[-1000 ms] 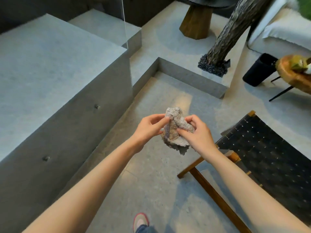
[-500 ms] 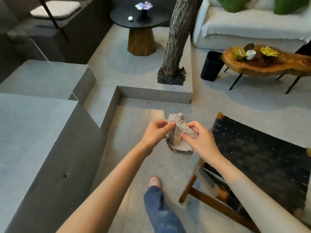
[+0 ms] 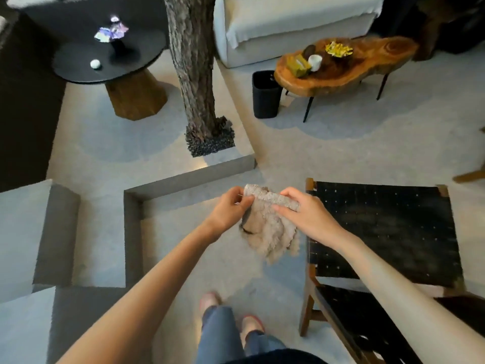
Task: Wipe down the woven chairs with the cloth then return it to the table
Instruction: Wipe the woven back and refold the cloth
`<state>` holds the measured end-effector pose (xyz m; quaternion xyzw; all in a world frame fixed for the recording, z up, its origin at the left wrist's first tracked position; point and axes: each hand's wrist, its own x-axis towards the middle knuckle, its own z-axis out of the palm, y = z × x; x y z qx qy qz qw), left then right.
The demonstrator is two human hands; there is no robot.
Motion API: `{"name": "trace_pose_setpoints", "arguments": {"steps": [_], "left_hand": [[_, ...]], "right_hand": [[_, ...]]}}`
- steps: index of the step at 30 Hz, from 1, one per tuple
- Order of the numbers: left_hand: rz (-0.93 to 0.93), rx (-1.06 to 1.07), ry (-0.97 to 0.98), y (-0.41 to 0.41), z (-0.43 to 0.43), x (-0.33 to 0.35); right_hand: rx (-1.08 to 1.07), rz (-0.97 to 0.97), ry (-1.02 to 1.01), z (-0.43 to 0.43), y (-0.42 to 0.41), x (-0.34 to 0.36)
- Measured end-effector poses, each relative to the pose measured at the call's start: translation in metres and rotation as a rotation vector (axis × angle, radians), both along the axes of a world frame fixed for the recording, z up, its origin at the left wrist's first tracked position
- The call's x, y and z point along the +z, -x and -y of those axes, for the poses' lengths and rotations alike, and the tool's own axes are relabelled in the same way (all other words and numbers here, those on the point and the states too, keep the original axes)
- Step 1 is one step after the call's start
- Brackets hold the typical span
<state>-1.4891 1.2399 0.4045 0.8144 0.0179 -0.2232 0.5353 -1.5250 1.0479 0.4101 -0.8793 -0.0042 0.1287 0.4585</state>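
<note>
Cloth (image 3: 267,229) held in the air, hanging beside woven chair (image 3: 383,232)'s left edge. Left hand (image 3: 231,208) fingers pinch its upper left corner; right hand (image 3: 304,214) fingers clamp its top edge.

A: The cloth (image 3: 267,229) is a mottled beige-grey. And the woven chair (image 3: 380,232)?
B: Black straps in a checker weave, brown wooden frame.
A: The slab table (image 3: 380,61)?
B: Orange-brown, ringed grain. The bin (image 3: 265,101) is black, the sofa (image 3: 288,30) white, the jeans (image 3: 217,332) blue, the floor (image 3: 328,158) pale grey.
</note>
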Motion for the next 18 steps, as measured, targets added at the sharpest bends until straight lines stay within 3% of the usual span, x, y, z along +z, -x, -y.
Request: {"name": "trace_pose_setpoints", "arguments": {"steps": [4,7,15,18], "left_hand": [[0.019,-0.225,0.067,-0.060,0.029,-0.016],[0.163,-0.570,0.098,-0.106,0.047,-0.026],[0.439,-1.174,-0.272,-0.206,0.103,-0.045],[0.582,-1.317,-0.239,-0.218,0.126,-0.041]], "right_hand": [[-0.257,0.052,0.028,0.020,-0.021,-0.016],[-0.450,0.045,0.081,0.032,-0.036,-0.025],[-0.906,0.004,0.199,0.029,-0.054,-0.018],[-1.044,-0.026,0.235,0.024,-0.048,-0.017]]}}
